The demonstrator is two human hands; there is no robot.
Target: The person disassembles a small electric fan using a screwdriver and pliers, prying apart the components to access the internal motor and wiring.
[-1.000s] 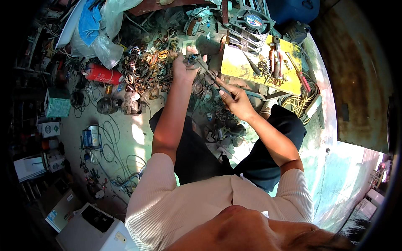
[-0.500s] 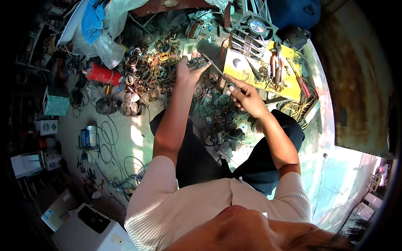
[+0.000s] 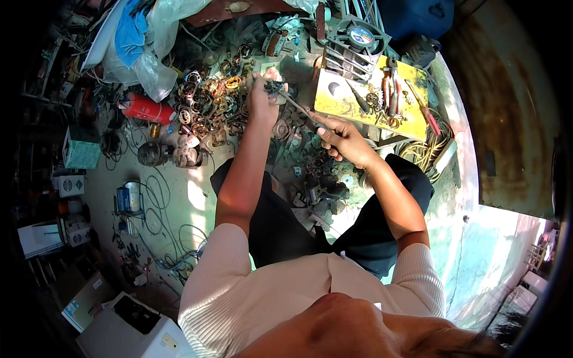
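My left hand (image 3: 261, 101) is closed around a small dark part (image 3: 274, 86), mostly hidden by the fingers; its exact kind cannot be made out. In my right hand (image 3: 347, 143) is a screwdriver (image 3: 296, 105) with a long, thin metal shaft, index finger stretched along it. The shaft slants up and left, its tip meeting the part at my left fingers. Below the hands lies a heap of dark metal parts (image 3: 313, 158). Left of my left hand is a pile of copper-wound motor coils (image 3: 209, 110).
A yellow board (image 3: 334, 104) at the right holds pliers (image 3: 394, 89), a red-handled screwdriver (image 3: 431, 122) and small rings. Behind it stands a square fan (image 3: 361, 39). Coiled hose (image 3: 421, 158) lies beside it. At left are a red cylinder (image 3: 148, 110) and loose cables (image 3: 158, 203).
My left hand has turned, and its fingers have folded round the part. My right hand has shifted slightly left, and the screwdriver's tip has moved left and a little down with the part.
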